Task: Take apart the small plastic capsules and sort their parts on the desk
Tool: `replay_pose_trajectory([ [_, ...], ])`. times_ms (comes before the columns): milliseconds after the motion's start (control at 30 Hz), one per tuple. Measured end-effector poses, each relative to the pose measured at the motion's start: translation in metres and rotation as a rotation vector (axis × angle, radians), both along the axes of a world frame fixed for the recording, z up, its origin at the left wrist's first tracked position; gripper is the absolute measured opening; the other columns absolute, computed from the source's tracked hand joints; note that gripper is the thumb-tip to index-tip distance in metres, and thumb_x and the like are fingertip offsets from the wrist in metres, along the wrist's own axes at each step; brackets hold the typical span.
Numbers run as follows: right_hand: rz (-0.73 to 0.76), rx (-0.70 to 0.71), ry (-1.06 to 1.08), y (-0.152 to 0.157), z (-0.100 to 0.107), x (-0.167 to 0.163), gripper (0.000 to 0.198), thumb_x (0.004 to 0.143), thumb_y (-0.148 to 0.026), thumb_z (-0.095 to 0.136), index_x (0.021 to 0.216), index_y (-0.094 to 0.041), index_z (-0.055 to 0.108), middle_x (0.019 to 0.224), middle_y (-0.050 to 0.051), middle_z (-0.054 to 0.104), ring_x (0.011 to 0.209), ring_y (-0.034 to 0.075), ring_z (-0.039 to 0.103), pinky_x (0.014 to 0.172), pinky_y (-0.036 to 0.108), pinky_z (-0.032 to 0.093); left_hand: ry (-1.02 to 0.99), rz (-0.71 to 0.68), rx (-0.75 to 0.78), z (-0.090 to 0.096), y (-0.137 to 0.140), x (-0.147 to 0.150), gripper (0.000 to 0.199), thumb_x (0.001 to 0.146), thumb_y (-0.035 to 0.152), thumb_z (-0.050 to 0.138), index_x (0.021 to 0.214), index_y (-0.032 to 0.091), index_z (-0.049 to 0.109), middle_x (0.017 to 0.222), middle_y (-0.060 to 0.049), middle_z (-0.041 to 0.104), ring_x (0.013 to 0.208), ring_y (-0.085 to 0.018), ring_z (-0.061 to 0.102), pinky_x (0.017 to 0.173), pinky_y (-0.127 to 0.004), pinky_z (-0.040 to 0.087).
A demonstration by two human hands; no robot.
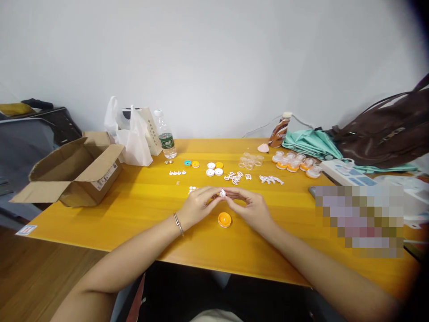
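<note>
Between the fingertips of both hands is a small white plastic part [223,193], held just above the table; its exact shape is too small to make out. My left hand [201,203] pinches it from the left, and my right hand [247,205] pinches it from the right. Below the hands an orange round cup-like piece [224,219] rests on the table. Several small white discs [192,189] lie beside my left hand, partly hidden by it. White openwork pieces [234,178] are spread beyond the fingers, near white and orange round caps [214,168].
An open cardboard box [90,179], a white plastic bag [134,143] and a water bottle [166,138] stand left. Clear rings [250,161], assembled orange-based pieces [293,162], a brown bottle [279,130], a power strip [345,172] and a brown bag [385,129] are right.
</note>
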State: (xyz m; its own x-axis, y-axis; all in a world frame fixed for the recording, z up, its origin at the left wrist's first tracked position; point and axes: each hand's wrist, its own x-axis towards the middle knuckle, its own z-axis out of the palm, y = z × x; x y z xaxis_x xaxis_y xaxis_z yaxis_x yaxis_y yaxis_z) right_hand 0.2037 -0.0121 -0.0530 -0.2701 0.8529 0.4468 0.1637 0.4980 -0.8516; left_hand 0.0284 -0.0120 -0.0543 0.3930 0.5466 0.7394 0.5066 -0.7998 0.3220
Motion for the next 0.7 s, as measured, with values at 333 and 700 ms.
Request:
replay_pose_trajectory([
  [333,-0.016,-0.016,0.012,0.0008,-0.0012,-0.0014,0.017,0.073,-0.025,0.059,0.088,-0.018,0.064,0.087,0.004,0.07,0.075,0.016,0.067,0.077,0.031,0.055,0.235,0.115,0.217,-0.0006,-0.0031,0.0028,0.014,0.086,0.021,0.047,0.094,0.014,0.056,0.079,-0.005,0.064,0.069,-0.011,0.06,0.063,-0.023,0.051],
  [700,-0.095,-0.035,-0.005,-0.0025,0.0,-0.0031,0.008,0.069,-0.023,0.058,0.07,-0.018,0.063,0.071,0.002,0.069,0.065,0.017,0.066,0.067,0.03,0.056,0.37,0.126,0.338,-0.0025,-0.0067,0.0054,0.017,0.086,0.015,0.043,0.096,0.01,0.056,0.084,-0.009,0.066,0.074,-0.016,0.063,0.068,-0.029,0.054],
])
